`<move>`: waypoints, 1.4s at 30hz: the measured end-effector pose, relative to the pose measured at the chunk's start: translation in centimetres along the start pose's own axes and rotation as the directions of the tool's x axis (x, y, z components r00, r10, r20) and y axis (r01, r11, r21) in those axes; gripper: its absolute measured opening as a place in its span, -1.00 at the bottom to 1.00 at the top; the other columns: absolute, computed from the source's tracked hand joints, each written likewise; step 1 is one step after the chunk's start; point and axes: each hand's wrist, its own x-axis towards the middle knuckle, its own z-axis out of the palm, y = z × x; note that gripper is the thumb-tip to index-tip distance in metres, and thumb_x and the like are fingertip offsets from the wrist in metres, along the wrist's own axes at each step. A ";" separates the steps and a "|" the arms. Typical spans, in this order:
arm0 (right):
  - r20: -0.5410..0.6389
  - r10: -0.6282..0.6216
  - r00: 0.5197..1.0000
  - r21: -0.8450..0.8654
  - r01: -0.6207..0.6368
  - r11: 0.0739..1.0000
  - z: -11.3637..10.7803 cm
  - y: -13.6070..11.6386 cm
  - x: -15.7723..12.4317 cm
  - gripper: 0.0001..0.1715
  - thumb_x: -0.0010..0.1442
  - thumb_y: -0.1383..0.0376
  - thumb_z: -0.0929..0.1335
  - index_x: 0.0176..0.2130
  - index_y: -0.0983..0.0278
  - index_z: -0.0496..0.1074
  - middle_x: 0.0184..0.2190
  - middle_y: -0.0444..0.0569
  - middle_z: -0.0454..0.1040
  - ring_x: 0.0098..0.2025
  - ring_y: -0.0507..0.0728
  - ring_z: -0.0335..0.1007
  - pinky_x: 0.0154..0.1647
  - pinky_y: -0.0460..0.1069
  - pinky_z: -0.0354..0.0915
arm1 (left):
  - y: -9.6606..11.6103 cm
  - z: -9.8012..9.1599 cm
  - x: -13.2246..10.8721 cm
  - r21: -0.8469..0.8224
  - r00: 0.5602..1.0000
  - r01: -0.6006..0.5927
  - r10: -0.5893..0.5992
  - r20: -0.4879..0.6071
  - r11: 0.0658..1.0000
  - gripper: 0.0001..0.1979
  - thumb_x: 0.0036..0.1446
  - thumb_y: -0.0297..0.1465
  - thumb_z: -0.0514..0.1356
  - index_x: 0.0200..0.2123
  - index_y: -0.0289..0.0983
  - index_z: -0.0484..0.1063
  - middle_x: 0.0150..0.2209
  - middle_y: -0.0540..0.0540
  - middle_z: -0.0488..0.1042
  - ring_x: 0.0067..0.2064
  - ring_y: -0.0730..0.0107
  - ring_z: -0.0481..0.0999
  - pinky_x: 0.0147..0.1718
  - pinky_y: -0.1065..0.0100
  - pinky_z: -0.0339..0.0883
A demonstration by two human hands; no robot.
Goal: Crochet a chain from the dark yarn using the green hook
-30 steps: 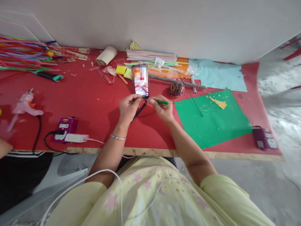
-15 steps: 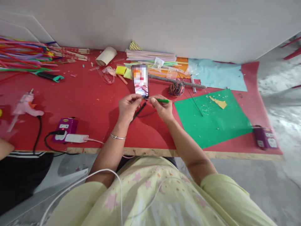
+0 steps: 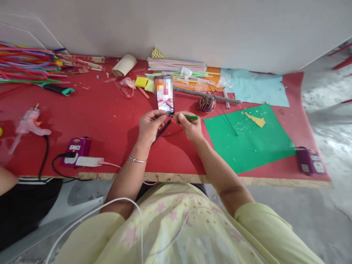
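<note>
My right hand (image 3: 190, 126) is closed around the green handle of a crochet hook (image 3: 191, 117), its thin metal shaft pointing left. Opposite it, my left hand (image 3: 150, 125) pinches something small at the fingertips, too small to make out. A thin dark strand curves below the hands. Just beyond my fingertips a phone (image 3: 165, 104) lies with its screen lit, partly blurred. A ball of multicoloured yarn (image 3: 206, 104) sits to the right of the phone. Under my hands runs a black cord (image 3: 162, 131).
Right of me lies a green sheet (image 3: 247, 146) with a yellow scrap (image 3: 257, 120). Straws (image 3: 176, 65) and a cardboard tube (image 3: 124, 65) line the wall. On the left are a pink glue gun (image 3: 30, 123), a purple power socket (image 3: 78, 146) and another person's arm (image 3: 7, 180).
My right hand and the hook have shifted very slightly to the right. My left hand stays almost where it was, still pinching.
</note>
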 end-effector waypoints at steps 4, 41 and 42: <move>-0.023 0.061 0.998 0.047 -0.060 0.997 0.3 -0.1 -0.1 -0.58 0.08 -0.08 0.57 -0.25 0.18 0.68 -0.38 -0.10 0.64 -0.36 0.04 0.49 -0.26 0.00 0.46 | 0.2 0.2 -0.1 -0.002 1.000 0.004 -0.004 -0.008 1.000 -0.78 -0.09 -0.38 0.50 -0.30 -0.26 0.66 -0.54 0.01 0.51 -0.60 0.59 0.37 -0.66 0.51 0.13; 0.118 0.338 0.934 0.366 -0.358 0.859 1.1 -0.3 -0.2 -0.56 0.04 -0.01 0.57 -0.18 0.17 0.57 -0.36 -0.12 0.65 -0.39 0.04 0.49 -0.36 -0.04 0.45 | 0.6 1.3 -0.5 -0.179 0.986 0.143 -0.155 -0.055 0.973 -0.58 -0.13 -0.33 0.46 -0.28 -0.19 0.29 -0.52 0.11 0.49 -0.60 0.48 0.47 -0.69 0.52 0.17; 0.119 0.337 0.934 0.370 -0.357 0.858 1.1 -0.3 -0.2 -0.57 0.05 -0.01 0.57 -0.18 0.17 0.56 -0.36 -0.13 0.64 -0.39 0.04 0.49 -0.36 -0.05 0.45 | 0.5 1.3 -0.5 -0.184 0.987 0.139 -0.150 -0.048 0.973 -0.59 -0.13 -0.35 0.45 -0.31 -0.19 0.28 -0.49 0.09 0.51 -0.59 0.49 0.48 -0.68 0.52 0.18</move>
